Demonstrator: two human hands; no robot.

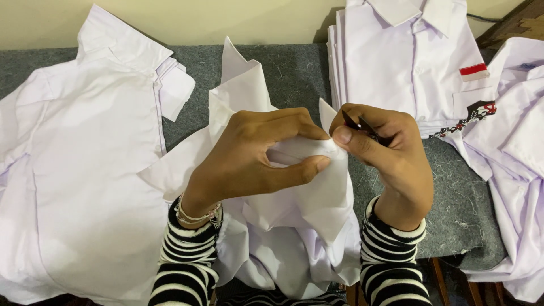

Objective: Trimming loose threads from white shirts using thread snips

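Observation:
A crumpled white shirt (294,226) is bunched up in front of me over the grey felt table (294,73). My left hand (255,156) pinches a fold of its fabric between thumb and fingers. My right hand (385,161) touches the same fold with its thumb and holds a small dark pointed tool (362,126), its tips right at the cloth. Both wrists wear black-and-white striped sleeves, and a bracelet sits on the left one.
A white shirt (85,170) lies spread flat at the left. A stack of folded white shirts (408,62) with a red-and-white patch stands at the back right. More white shirts (518,164) hang over the right edge.

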